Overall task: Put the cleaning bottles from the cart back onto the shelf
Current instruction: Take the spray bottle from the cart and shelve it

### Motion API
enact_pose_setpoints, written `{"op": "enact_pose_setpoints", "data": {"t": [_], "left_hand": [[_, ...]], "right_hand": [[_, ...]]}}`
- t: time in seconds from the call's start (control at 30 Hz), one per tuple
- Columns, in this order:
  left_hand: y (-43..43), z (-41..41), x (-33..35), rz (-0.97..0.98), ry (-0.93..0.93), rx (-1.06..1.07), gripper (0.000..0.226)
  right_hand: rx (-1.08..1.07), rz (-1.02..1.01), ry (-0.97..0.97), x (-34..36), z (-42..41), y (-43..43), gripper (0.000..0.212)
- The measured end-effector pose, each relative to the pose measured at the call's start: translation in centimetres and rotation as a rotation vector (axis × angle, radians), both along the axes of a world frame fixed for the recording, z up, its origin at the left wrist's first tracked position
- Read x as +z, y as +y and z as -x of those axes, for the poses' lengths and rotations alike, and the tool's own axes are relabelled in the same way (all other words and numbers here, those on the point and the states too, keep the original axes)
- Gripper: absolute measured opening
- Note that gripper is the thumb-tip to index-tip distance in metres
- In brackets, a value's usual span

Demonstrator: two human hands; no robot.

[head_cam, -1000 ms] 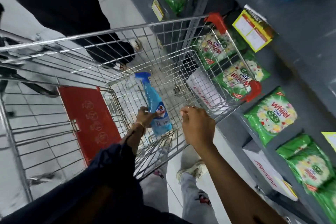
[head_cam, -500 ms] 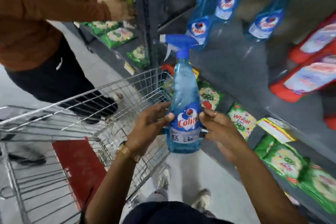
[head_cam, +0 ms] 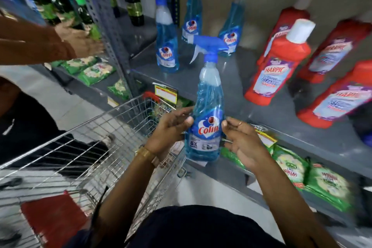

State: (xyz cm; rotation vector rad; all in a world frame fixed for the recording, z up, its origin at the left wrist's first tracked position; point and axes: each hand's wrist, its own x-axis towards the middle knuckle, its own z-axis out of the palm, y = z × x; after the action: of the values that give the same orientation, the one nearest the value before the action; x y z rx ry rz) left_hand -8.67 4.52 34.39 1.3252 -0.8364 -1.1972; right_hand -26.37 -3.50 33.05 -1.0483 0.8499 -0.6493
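Observation:
I hold a blue Colin spray bottle upright in front of the grey shelf, above the cart's right rim. My left hand grips its lower body from the left. My right hand touches the label side from the right, fingers partly spread. Three more blue Colin spray bottles stand on the shelf behind it. The wire shopping cart sits low left, its basket mostly hidden by my arms.
Red Harpic bottles stand on the shelf to the right. Green detergent packs fill the lower shelf. Another person's arm reaches toward dark green-capped bottles at the left; their dark-clothed body stands beside the cart.
The bottle came up out of the cart in my left hand, and my right hand joined it. Since half a second ago it has moved slightly right, toward the shelf.

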Motion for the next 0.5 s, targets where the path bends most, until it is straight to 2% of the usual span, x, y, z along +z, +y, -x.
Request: {"op": "enact_pose_setpoints", "data": {"t": [0.3, 0.5], "left_hand": [[-6.9, -2.4, 0.8, 0.120, -0.071, -0.058, 0.032], [-14.3, -5.3, 0.7, 0.244, -0.205, -0.050, 0.037]], "right_hand": [[-0.090, 0.116, -0.009, 0.9, -2.5, -6.0, 0.017], [-0.149, 0.205, -0.074, 1.4, -5.9, -11.6, 0.029]]}}
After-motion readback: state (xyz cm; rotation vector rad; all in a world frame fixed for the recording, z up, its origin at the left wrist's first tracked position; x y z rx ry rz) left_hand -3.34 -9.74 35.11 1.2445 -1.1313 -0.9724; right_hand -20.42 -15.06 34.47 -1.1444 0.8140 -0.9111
